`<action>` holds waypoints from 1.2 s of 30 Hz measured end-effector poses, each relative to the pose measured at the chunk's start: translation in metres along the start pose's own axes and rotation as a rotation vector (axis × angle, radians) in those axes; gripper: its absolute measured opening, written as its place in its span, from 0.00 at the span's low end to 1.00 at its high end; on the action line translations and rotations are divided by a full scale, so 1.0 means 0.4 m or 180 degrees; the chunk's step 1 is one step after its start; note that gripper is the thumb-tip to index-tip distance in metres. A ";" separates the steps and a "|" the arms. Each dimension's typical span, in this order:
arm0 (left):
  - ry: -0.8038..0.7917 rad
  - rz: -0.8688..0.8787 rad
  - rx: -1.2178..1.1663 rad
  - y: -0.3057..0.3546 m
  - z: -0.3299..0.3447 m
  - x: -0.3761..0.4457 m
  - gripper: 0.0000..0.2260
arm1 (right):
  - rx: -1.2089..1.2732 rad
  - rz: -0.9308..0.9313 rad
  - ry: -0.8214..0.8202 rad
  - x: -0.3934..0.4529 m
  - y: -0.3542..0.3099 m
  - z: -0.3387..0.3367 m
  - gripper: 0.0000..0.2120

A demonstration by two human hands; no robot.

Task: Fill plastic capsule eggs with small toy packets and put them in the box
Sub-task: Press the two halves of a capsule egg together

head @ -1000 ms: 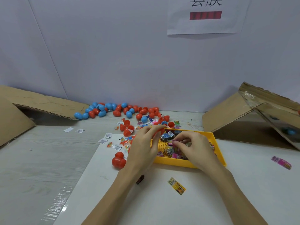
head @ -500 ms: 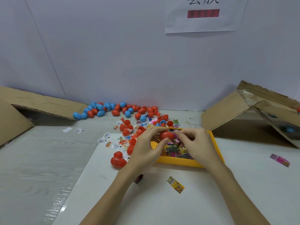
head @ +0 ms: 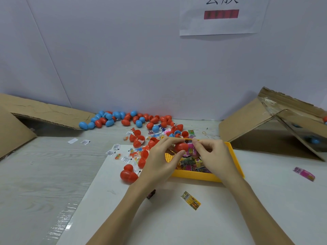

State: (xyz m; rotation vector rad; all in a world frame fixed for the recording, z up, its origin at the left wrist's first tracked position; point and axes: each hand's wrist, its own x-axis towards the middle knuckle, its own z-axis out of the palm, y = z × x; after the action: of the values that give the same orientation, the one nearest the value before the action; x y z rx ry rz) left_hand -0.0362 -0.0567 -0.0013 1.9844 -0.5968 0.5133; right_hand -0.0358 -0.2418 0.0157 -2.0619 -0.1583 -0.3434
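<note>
Left hand point(head: 160, 157) grips red plastic capsule egg point(head: 181, 146) over yellow plastic tray point(head: 230, 151); right hand point(head: 211, 154) pinches egg's right edge.

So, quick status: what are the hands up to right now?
Left hand holds a red capsule egg over the yellow tray. Right hand pinches at the egg's edge. Nothing in the way.

— What sort of place am I looking at?

— A packing bench, I'd say: plain partition wall point(head: 123, 50) with a printed notice point(head: 221, 16), open cardboard boxes point(head: 265, 121) either side of the fingers point(head: 196, 143), loose capsule eggs point(head: 123, 119) piled beyond them.
</note>
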 end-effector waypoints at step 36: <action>0.0281 -0.0751 -0.1057 0.020 -0.021 0.009 0.13 | 0.1512 0.0387 -0.0028 -0.018 -0.041 0.029 0.17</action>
State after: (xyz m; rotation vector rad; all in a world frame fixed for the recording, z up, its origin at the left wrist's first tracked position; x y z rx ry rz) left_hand -0.0392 -0.0534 0.0097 1.6790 -0.3597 0.3302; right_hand -0.0449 -0.2234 0.0217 -1.5947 -0.1066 -0.1977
